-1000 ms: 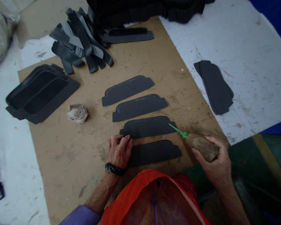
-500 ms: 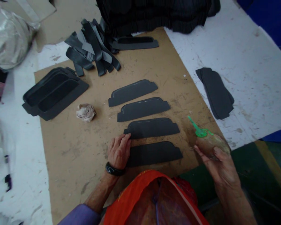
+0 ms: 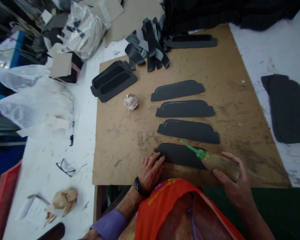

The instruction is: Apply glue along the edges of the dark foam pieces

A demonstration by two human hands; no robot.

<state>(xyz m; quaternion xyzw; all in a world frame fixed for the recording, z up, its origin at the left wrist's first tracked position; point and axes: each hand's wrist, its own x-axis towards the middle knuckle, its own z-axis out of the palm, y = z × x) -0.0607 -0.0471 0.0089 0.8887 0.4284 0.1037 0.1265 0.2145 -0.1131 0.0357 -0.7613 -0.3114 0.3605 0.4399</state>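
Gripping a cloudy brown, rounded squeeze bottle (image 3: pixel 223 165), the person's right hand (image 3: pixel 233 178) wraps fingers and thumb around its rear end; the bottle points left and away from the body, its thin bright-green nozzle (image 3: pixel 199 153) reaching across the nearest long, dark-grey, flat panel (image 3: pixel 180 155); the tip appears at that panel's far edge, though whether it touches cannot be told. The left hand (image 3: pixel 151 171) is spread loosely, palm down, with fingertips on the panel's left end; the panel lies on a scuffed tan board (image 3: pixel 120 140), just beyond the left hand and to the left of the right.

The panel is matt and smooth, with a rounded far edge and a stepped left end; its right end is partly hidden by the bottle; three similar dark-grey panels (image 3: pixel 185 109) lie apart in a row beyond it, with thin shiny lines along their far edges; a crumpled beige wad (image 3: pixel 131 101) sits to their left. The bottle looks smudged and worn; yellow marks on the bright orange cloth (image 3: pixel 162 201) at the person's chest are too unclear to read.
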